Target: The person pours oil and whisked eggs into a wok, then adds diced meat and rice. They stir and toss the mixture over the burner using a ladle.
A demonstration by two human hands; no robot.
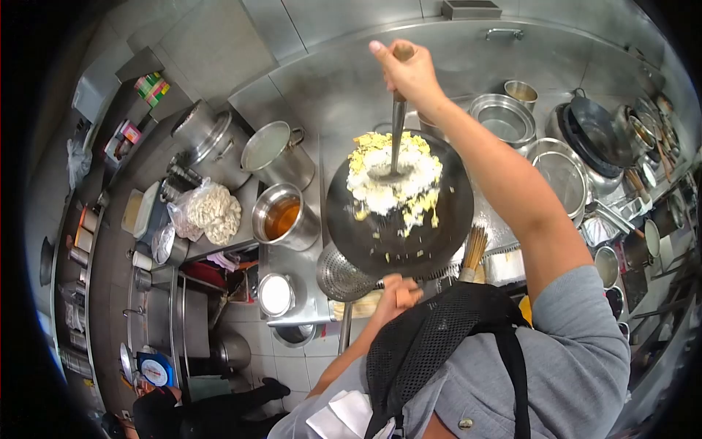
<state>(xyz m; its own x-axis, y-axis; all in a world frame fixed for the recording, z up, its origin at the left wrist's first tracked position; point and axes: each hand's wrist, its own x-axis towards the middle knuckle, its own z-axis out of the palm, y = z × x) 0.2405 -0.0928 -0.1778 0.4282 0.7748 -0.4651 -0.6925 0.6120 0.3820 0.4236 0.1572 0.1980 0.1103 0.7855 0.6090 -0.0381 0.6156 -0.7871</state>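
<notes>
A large dark wok point(409, 249) holds white rice point(376, 192) mixed with yellow egg pieces, heaped toward its far side. My right hand point(411, 73) is raised above the wok, closed around the upper end of a long metal ladle point(398, 139), whose head presses into the rice. My left hand point(397, 296) is at the wok's near edge, fingers closed around something pale like a folded cloth on the rim or handle; the hand is slightly blurred. Just left of it lies a perforated metal skimmer point(344, 272).
Left of the wok stand a pot of amber liquid point(282, 218), a tall pot point(268, 146) and a container of white contents point(276, 295). A bamboo brush point(475, 252), a strainer point(559, 175) and stacked woks point(601, 132) are at right. Another person point(212, 402) is at lower left.
</notes>
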